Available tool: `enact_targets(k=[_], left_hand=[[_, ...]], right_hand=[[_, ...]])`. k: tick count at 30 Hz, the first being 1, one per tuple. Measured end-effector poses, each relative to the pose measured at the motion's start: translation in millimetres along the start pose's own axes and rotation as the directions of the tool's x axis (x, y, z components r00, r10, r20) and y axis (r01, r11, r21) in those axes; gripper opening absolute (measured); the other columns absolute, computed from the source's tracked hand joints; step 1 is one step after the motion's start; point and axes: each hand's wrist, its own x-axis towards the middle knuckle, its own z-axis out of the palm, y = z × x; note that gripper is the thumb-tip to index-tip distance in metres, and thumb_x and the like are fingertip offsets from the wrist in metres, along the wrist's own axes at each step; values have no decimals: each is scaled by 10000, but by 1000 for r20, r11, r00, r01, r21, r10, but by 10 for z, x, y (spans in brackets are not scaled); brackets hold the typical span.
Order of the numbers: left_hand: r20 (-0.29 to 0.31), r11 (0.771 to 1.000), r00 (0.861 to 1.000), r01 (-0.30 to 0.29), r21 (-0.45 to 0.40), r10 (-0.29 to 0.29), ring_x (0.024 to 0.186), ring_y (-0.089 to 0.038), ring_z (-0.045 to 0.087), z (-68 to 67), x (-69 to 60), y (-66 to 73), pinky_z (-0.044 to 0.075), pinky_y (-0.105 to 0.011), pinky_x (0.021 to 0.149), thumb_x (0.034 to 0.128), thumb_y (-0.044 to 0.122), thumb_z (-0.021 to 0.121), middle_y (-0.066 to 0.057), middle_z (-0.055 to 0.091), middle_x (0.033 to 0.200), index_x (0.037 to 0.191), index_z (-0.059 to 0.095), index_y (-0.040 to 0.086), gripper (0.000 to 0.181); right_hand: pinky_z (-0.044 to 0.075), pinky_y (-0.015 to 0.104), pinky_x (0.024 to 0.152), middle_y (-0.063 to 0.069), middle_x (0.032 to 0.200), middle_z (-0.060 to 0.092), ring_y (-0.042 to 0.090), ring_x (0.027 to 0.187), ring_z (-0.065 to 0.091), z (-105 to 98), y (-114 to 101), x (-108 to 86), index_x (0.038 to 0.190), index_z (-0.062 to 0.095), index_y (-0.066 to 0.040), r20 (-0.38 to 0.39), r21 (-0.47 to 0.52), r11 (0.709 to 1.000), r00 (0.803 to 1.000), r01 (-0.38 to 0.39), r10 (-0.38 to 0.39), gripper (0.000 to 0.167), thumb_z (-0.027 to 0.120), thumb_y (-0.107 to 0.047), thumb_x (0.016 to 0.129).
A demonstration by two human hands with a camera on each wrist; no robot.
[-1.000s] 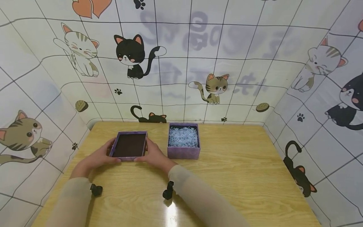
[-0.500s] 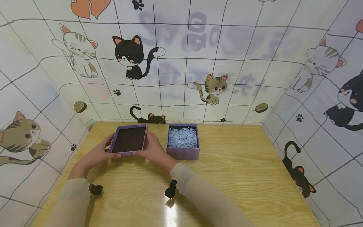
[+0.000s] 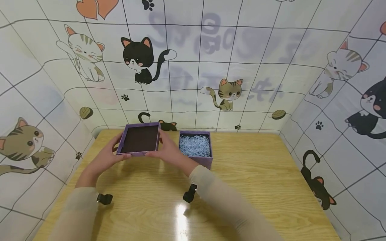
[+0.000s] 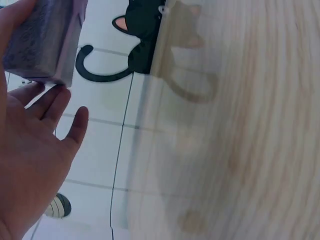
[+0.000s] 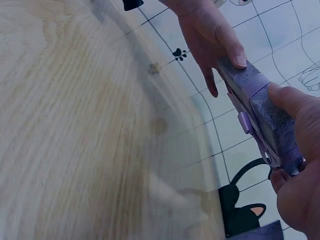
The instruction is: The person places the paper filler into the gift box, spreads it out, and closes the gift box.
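Note:
Between my two hands hangs a purple box lid point(image 3: 141, 139), its dark inner side facing me, raised above the table. My left hand point(image 3: 104, 160) grips its left side, thumb along the near edge. On the opposite side my right hand point(image 3: 172, 150) holds it the same way. In the right wrist view the lid point(image 5: 265, 107) shows a patterned outside with a lilac ribbon and bow. Just right of the lid stands the purple box point(image 3: 205, 162), filled with pale blue shredded paper point(image 3: 194, 146). My right hand and wrist cover its lower left corner.
The light wood table point(image 3: 253, 187) carries the box near its far edge. A tiled, cat-printed cloth point(image 3: 187, 83) rises behind and at both sides. Black wrist cameras point(image 3: 190, 193) sit on both sleeves.
Both hands have lifted the lid off the table, tilting it, and brought it up, away from me and slightly right. The box has stayed in place.

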Motion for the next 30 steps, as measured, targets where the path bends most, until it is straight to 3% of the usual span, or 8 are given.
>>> enact_targets(k=[10, 16, 25, 30], left_hand=[[-64, 996, 996, -68, -65, 64, 1573, -529, 352, 148, 92, 260, 390, -713, 1189, 933, 220, 929, -128, 247, 1814, 1801, 141, 303, 1175], [-51, 990, 993, -107, -94, 103, 1596, -504, 321, 305, 189, 329, 379, -719, 1196, 948, 209, 916, -115, 229, 1816, 1800, 117, 314, 1172], [-53, 980, 984, -174, -92, 170, 1614, -426, 323, 565, 328, 403, 345, -726, 1224, 931, 248, 939, -55, 286, 1798, 1783, 234, 325, 1109], [-22, 979, 984, -176, -105, 175, 1601, -475, 343, 683, 380, 487, 370, -770, 1182, 942, 275, 930, -43, 251, 1814, 1781, 230, 345, 1095]], right_hand=[[470, 505, 1208, 47, 1806, 261, 302, 1548, 459, -356, -118, -123, 1799, 135, -184, 21, -102, 994, 998, -49, 51, 1200, 925, -432, 931], [458, 501, 1213, 85, 1787, 282, 309, 1538, 452, -560, -66, -186, 1797, 135, -174, 25, -148, 988, 999, -31, 35, 1172, 902, -440, 952], [405, 521, 1252, 113, 1808, 219, 323, 1583, 388, -837, 48, -409, 1790, 123, -119, 23, -162, 987, 1000, -13, 17, 1129, 866, -411, 992], [418, 533, 1238, 94, 1792, 255, 310, 1562, 412, -983, 160, -509, 1790, 144, -141, -9, -180, 984, 1000, -18, 17, 1147, 875, -470, 969]])
